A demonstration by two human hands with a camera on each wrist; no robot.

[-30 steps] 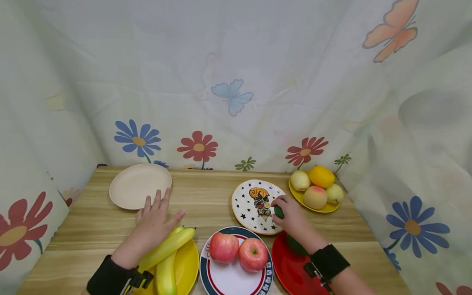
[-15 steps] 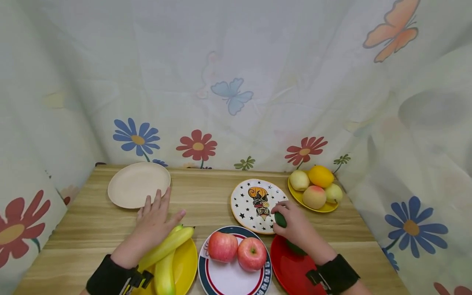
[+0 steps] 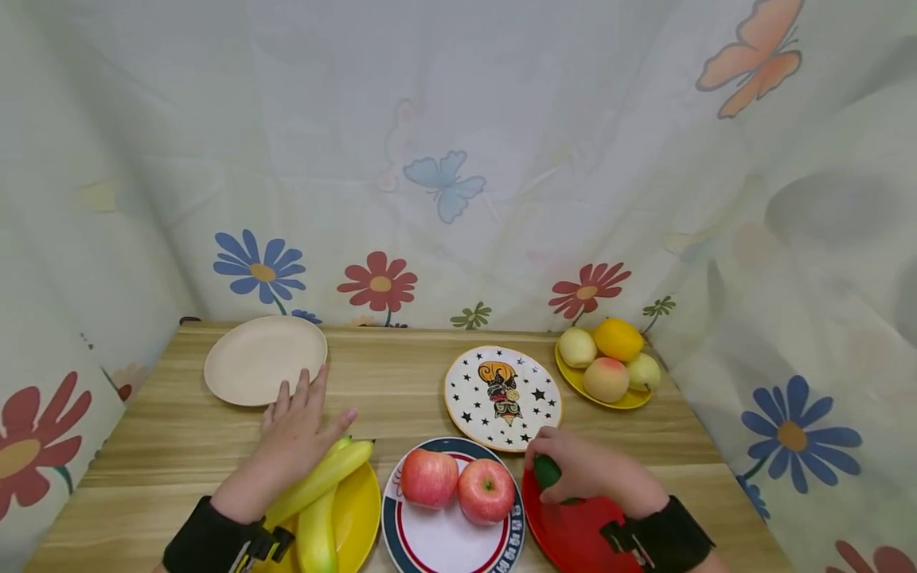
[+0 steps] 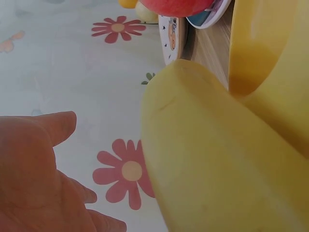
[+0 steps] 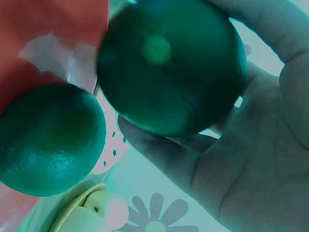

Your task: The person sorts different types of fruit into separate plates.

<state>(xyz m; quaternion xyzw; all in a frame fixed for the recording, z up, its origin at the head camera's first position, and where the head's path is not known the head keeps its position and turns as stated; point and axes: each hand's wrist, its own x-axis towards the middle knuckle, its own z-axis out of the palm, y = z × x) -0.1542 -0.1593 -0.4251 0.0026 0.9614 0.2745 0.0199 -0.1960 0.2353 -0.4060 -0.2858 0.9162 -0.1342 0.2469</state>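
Note:
Over the near edge of the star-patterned plate (image 3: 466,398) and the far part of the red plate (image 3: 566,529), my right hand (image 3: 591,469) grips a dark green avocado (image 3: 547,472). The right wrist view shows that avocado (image 5: 169,67) between thumb and fingers. A second avocado (image 5: 50,140) lies on the red plate, mostly hidden under my hand in the head view. My left hand (image 3: 297,434) has its fingers spread and holds nothing. It hovers between the beige plate (image 3: 265,358) and the bananas (image 3: 318,485) on a yellow plate (image 3: 367,509).
Two red apples (image 3: 430,477) sit on a blue-rimmed plate (image 3: 437,549) at the front middle. At the back right, a small yellow plate (image 3: 626,404) carries pale round fruits, a peach (image 3: 606,380) and a yellow-orange fruit (image 3: 618,340). A printed curtain (image 3: 322,159) hangs behind the wooden table (image 3: 387,374).
My right hand has moved from over the star-patterned plate towards me, with the avocado in its grip, to the red plate. My left hand has stayed nearly still.

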